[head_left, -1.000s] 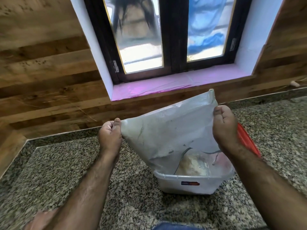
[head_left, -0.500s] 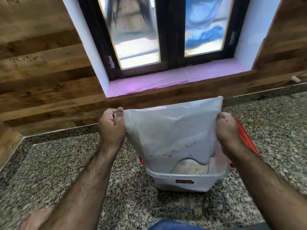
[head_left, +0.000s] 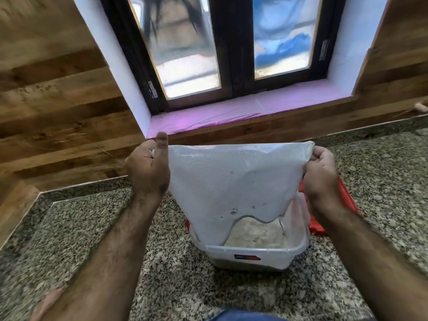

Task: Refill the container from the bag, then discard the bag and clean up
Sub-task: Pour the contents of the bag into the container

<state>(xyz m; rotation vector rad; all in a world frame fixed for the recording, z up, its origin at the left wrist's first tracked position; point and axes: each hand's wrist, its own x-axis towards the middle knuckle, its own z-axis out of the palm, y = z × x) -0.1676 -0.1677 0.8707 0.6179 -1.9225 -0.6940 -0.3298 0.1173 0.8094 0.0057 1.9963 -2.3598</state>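
Two hands hold the bag (head_left: 231, 181) upside down by its corners: left hand (head_left: 148, 167) and right hand (head_left: 320, 174) pinch it. It hangs between them, over the container (head_left: 252, 256) below. Thin, floppy, probably light; corners grip best.

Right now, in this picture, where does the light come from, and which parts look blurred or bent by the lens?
Head view: daylight enters through the frosted window, which shows only vague shapes; the wood wall at left is smeared by blur, and the counter edge bends from wide-angle distortion; the bag, both hands and the container are fairly sharp.
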